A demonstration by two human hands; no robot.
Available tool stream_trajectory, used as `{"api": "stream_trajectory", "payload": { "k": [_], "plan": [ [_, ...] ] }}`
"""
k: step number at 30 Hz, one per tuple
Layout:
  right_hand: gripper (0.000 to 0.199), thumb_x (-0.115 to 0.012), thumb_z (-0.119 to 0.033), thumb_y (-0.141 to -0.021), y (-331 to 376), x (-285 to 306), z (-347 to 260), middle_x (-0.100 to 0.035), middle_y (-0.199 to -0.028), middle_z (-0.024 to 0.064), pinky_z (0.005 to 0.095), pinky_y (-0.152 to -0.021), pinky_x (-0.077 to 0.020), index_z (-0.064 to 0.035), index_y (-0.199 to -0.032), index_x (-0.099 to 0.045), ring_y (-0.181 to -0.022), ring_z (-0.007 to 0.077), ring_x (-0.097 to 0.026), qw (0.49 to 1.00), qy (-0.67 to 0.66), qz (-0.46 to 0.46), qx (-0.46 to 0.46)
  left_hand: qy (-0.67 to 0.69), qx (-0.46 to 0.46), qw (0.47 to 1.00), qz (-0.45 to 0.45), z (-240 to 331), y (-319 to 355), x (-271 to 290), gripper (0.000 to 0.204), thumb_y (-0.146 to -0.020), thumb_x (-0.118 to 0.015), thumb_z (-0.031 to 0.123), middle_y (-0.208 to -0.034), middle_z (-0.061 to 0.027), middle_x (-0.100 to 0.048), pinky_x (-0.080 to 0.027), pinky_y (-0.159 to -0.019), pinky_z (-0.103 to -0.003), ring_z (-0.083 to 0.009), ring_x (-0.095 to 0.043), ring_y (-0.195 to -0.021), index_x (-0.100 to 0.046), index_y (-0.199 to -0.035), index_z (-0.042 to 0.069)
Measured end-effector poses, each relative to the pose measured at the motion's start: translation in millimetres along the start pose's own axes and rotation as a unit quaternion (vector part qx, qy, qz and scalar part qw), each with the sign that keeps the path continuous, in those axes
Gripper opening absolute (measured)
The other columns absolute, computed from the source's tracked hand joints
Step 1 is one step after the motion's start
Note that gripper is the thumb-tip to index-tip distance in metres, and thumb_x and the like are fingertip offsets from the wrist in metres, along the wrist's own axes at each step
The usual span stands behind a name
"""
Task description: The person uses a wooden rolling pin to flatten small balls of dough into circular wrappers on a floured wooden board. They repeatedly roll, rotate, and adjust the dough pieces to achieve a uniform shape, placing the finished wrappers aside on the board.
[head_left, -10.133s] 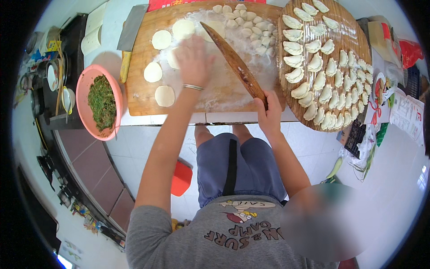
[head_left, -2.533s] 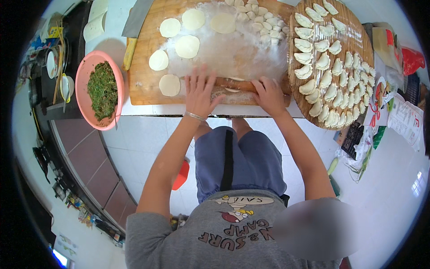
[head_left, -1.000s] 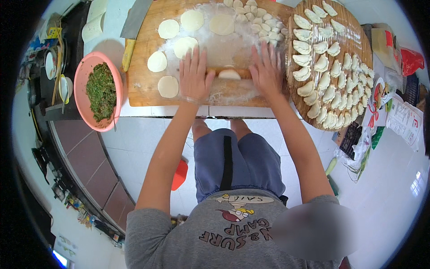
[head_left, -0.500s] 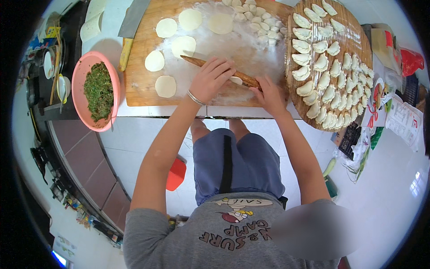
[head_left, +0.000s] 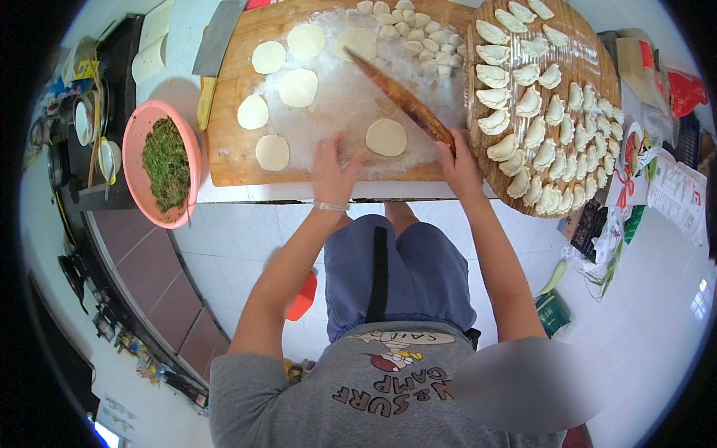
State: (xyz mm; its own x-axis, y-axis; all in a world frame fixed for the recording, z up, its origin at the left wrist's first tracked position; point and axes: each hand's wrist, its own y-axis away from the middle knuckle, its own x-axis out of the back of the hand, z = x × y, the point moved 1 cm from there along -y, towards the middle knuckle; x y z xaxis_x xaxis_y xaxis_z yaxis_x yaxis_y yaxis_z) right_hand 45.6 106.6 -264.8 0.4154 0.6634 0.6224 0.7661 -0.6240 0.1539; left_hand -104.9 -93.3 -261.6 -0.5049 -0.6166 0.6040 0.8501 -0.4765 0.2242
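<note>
My right hand [head_left: 461, 165] grips the near end of a long wooden rolling pin [head_left: 401, 97], which slants up and left across the floured wooden board [head_left: 231, 160]. Just left of it lies a freshly rolled round wrapper [head_left: 386, 137]. My left hand [head_left: 331, 171] rests flat and empty on the flour beside that wrapper, fingers spread. Several finished wrappers [head_left: 298, 86] lie on the board's left half, and small dough pieces [head_left: 407, 36] are heaped at its far end.
A round woven tray [head_left: 597, 71] filled with folded dumplings sits to the right. A pink bowl [head_left: 140, 131] of chopped green filling stands left of the board, and a cleaver [head_left: 216, 37] lies at the far left corner. Packets and papers [head_left: 676, 187] crowd the right edge.
The rolling pin has swung from lying across under both palms to slanting away, held by my right hand alone. My left hand came off it onto the flour. A new wrapper lies flat.
</note>
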Motion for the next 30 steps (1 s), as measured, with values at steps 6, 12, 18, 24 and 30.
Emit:
{"api": "stream_trajectory", "payload": {
  "k": [6, 12, 18, 24, 30],
  "plan": [
    [0.056, -0.066, -0.027, -0.086, -2, -2, -11, -0.046, -0.135, 0.0194, 0.0425, -0.096, -0.0424, -0.0085, -0.135, -0.046, -0.119, 0.0377, -0.049, 0.946, 0.257, -0.182, 0.072, -0.248, -0.248, 0.936, 0.012, -22, -6, 20, 0.059, -0.093, -0.052, 0.034, -0.152, -0.0190, -0.032, -0.018, -0.115, -0.053, -0.0419, -0.027, -0.139, -0.039, -0.145, 0.009],
    [0.067, -0.060, -0.027, -0.089, -53, -15, -20, -0.019, -0.156, 0.0189, 0.0474, -0.114, -0.0244, -0.0123, -0.148, -0.032, -0.141, 0.0423, -0.022, 0.976, 0.151, 0.028, 0.156, -0.265, -0.273, 0.925, 0.018, 9, -78, 4, 0.062, -0.094, -0.047, 0.041, -0.155, -0.0152, -0.029, -0.018, -0.114, -0.054, -0.0403, -0.026, -0.141, -0.036, -0.148, 0.012],
    [0.067, -0.056, -0.045, -0.089, 35, -21, -13, -0.026, -0.154, 0.0168, 0.0590, -0.112, -0.0202, -0.0155, -0.146, -0.037, -0.140, 0.0401, -0.026, 0.919, 0.327, -0.099, 0.197, -0.261, -0.272, 0.925, -0.039, -56, 17, 21, 0.065, -0.093, -0.047, 0.048, -0.154, -0.0135, -0.031, -0.021, -0.113, -0.054, -0.0390, -0.027, -0.140, -0.038, -0.147, 0.014],
    [0.045, -0.070, -0.024, -0.079, -23, -13, -5, -0.055, -0.109, 0.0132, 0.0485, -0.087, -0.0428, -0.0083, -0.118, -0.053, -0.102, 0.0343, -0.055, 0.943, 0.250, -0.057, 0.211, -0.264, -0.293, 0.919, -0.019, -1, -46, 16, 0.070, -0.088, -0.054, 0.052, -0.154, -0.0128, -0.031, -0.020, -0.114, -0.054, -0.0398, -0.027, -0.140, -0.041, -0.144, 0.012],
    [0.038, -0.069, -0.017, -0.081, -13, -6, -22, -0.058, -0.103, 0.0148, 0.0444, -0.078, -0.0462, -0.0052, -0.115, -0.056, -0.093, 0.0365, -0.056, 0.959, 0.207, -0.038, 0.189, -0.163, -0.422, 0.882, -0.129, 38, -73, 5, 0.046, -0.078, -0.070, 0.030, -0.124, -0.0107, -0.058, -0.034, -0.107, -0.046, -0.0306, -0.049, -0.122, -0.060, -0.117, 0.008]
  ]
}}
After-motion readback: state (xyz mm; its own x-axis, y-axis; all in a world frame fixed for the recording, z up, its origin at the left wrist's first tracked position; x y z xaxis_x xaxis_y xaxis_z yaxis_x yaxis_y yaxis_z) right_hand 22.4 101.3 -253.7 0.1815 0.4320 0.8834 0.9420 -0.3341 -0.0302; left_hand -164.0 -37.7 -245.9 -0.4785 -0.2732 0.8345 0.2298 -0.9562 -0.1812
